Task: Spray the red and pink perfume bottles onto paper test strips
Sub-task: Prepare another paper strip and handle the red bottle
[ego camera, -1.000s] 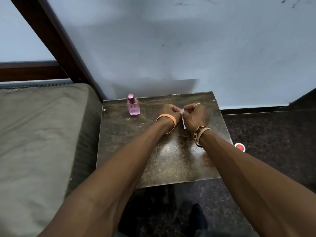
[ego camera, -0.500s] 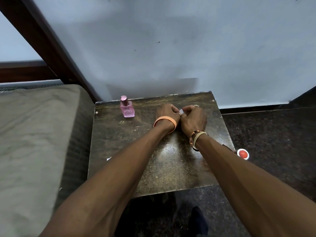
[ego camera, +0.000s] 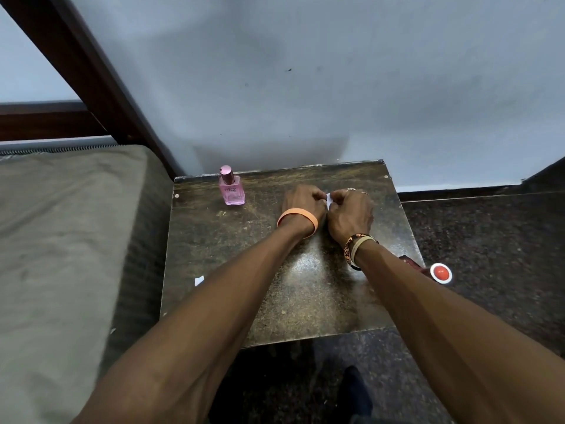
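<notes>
Head view, one entry per item:
- Table [ego camera: 305, 301]: dark, speckled, set against a pale wall [ego camera: 336, 87]; cushion [ego camera: 61, 240] to its left.
- Pink bottle [ego camera: 231, 188]: upright, capped, far left corner of table, well apart from both hands.
- Left hand [ego camera: 302, 203]: fingers curled, pinching the strip [ego camera: 328, 201]; orange band [ego camera: 298, 216] on wrist.
- Right hand [ego camera: 350, 212]: fingers curled, pinching the same strip from the other side; bracelets [ego camera: 356, 249] on wrist.
- Strip: small, white, mostly hidden between the two hands, toward the far side of the table.
- Red bottle [ego camera: 411, 262]: right table edge, largely hidden by right forearm; red disc [ego camera: 441, 273] with white rim just beside it.
- Scrap [ego camera: 199, 280]: white, near left table edge
</notes>
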Tool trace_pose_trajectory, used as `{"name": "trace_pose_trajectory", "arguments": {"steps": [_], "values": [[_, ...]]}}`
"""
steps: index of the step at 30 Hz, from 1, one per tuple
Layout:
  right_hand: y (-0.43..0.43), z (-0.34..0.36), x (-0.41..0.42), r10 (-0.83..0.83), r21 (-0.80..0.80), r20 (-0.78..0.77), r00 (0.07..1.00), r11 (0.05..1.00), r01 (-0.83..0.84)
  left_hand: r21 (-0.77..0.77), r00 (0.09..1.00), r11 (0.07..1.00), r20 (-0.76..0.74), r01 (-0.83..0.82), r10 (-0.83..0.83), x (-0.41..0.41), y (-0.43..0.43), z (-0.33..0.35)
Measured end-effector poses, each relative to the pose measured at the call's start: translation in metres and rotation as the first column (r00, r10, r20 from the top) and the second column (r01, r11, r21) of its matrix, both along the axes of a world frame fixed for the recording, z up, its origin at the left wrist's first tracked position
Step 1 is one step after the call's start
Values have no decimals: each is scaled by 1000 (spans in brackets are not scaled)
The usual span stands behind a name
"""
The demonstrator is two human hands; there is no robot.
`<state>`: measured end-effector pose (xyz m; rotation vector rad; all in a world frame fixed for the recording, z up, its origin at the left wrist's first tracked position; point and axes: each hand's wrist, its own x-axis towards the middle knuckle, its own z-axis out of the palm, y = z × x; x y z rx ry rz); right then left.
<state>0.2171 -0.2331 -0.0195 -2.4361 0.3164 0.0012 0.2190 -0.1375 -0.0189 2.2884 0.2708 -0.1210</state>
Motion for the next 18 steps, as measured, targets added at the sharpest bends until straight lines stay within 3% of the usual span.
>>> {"name": "trace_pose_trajectory", "arguments": {"steps": [13,18], "values": [[-1,2,0,49,-12,-36,998,999,-49,41,999,998,2,51,-51,-2,3,-6],[-2,15,-8,24,-2,-1,1000,1000,-24,-53,1000,998,-19,16,-17,-7,7,3]]}}
